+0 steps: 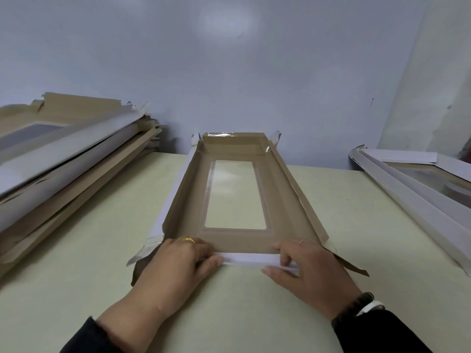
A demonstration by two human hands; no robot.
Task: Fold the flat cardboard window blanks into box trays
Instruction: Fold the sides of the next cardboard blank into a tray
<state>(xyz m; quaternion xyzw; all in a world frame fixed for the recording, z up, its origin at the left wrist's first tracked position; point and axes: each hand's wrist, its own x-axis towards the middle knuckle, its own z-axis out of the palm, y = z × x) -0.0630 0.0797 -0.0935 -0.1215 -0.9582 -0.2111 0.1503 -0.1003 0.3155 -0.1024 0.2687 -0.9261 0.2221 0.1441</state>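
A brown cardboard window blank (pixel 280 212) lies lengthwise in front of me on the table, its clear film window (pixel 235 194) in the middle. Its far end flap and both long side flaps stand partly raised. The near end flap (pixel 248 257) shows its white outer face and is folded upward. My left hand (pixel 175 261) grips that flap at its left end, fingers curled over it. My right hand (pixel 305 266) pinches the flap's right end between thumb and fingers.
A tall, messy stack of flat brown and white blanks (pixel 63 169) fills the left of the pale green table (pixel 76 289). Folded white trays (pixel 418 189) lie at the right. A pale wall (pixel 229 72) stands close behind the blank.
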